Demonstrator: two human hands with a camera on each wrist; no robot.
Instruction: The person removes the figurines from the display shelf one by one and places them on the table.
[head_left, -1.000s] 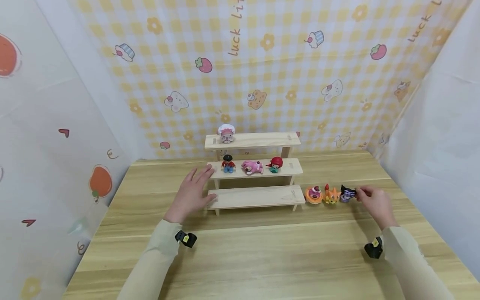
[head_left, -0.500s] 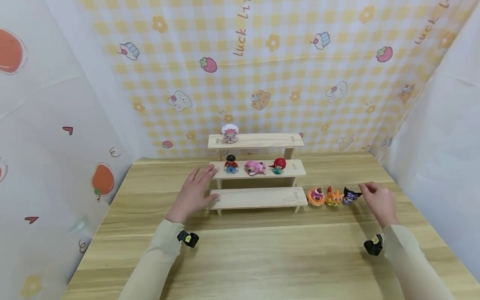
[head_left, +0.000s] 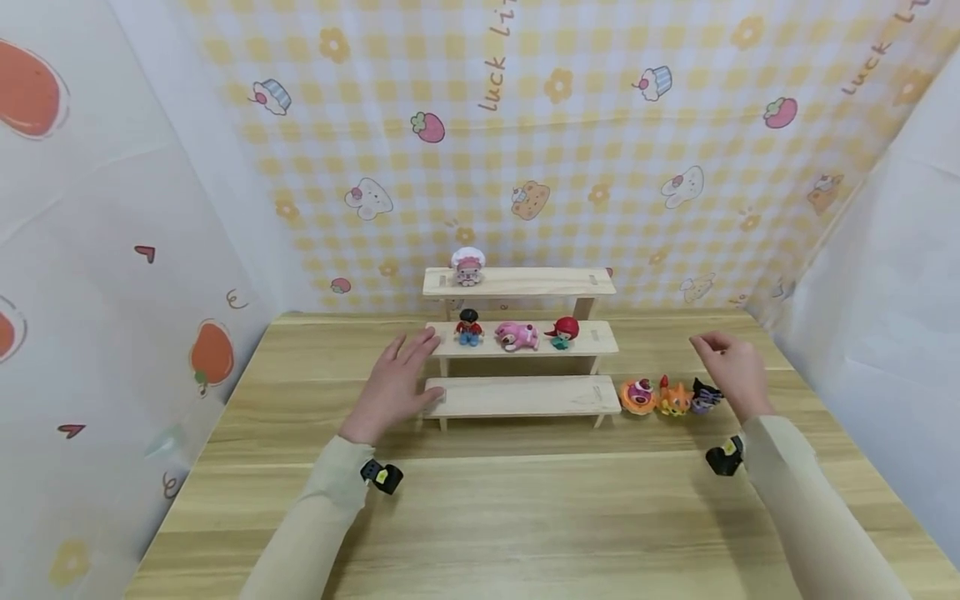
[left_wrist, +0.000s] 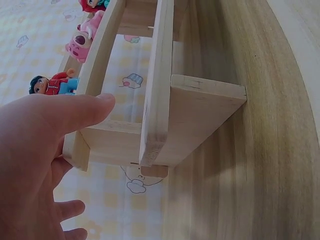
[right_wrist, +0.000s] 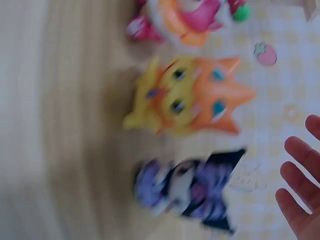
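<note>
The right hand point(head_left: 726, 365) has let go of the black toy point(head_left: 705, 397) and lifted away, empty and loosely open; the left hand point(head_left: 393, 385), fingers straight, still steadies the shelf point(head_left: 525, 396).

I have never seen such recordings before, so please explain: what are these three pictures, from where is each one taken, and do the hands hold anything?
A person works with bare hands; there is no machine. The wide picture comes from a camera on the head, looking down at a wooden table. The other two come from small cameras on the wrists.

The left hand lies with straight fingers against the left end of a three-step wooden shelf; the left wrist picture shows that end from close by. The right hand hangs over the table and holds nothing.

Beside the shelf, on the table, stand three small toys: a pink round figure, an orange figure and a dark purple figure. The right wrist picture shows them, blurred. Four more figures stand on the upper steps.
</note>
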